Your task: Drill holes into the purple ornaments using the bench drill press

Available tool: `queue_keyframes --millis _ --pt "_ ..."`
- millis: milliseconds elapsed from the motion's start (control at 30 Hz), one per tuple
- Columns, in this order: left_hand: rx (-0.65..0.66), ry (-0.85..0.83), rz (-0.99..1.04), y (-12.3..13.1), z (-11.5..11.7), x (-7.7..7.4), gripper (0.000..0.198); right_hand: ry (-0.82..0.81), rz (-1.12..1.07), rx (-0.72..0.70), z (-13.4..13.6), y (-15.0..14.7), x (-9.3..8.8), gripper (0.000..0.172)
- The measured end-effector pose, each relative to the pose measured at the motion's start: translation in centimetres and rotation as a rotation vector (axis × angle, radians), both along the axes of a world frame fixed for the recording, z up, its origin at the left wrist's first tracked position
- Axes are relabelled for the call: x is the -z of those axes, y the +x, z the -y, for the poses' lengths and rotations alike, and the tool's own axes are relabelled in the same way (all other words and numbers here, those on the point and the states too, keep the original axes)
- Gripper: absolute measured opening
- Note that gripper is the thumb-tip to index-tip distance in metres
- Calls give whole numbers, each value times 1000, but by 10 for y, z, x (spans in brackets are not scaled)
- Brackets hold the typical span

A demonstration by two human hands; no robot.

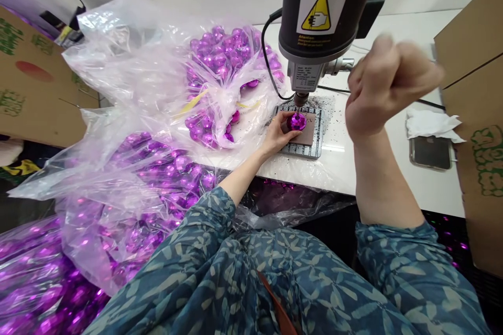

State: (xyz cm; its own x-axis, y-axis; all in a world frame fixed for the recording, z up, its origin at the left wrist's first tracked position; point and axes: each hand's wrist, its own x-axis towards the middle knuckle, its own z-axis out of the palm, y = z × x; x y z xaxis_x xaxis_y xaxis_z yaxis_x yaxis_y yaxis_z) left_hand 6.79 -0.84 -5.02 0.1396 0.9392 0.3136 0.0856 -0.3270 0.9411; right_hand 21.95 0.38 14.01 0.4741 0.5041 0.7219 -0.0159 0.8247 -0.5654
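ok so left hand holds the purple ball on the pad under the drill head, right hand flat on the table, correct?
One thing off. The head view shows the right hand raised in a fist beside the drill head, not flat on the table. The rest stands: the left hand holds the purple ball on the pad under the drill head.

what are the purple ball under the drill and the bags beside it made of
The purple ball, held in the left hand: probably thin plastic with a mirror-like metallic coating, judging by its sharp highlights; glass can't be excluded. The bags: clear soft plastic film, crinkled and see-through.
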Motion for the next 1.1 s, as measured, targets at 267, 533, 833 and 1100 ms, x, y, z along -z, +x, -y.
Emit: queue_keyframes --millis 267,533,833,1100 --pt "-61 9 -350 -22 63 -52 51 185 -30 15 -33 -3 -55 92" --pt "374 -68 -603 -70 134 -79 45 229 -104 -58 -31 -1 -49 94" --pt "-639 -129 -995 -120 7 -71 46 213 -80 -72 -21 -1 -51 94" --pt "-569 -179 -828 -122 0 -80 48 219 -63 -56 -20 -4 -48 87"
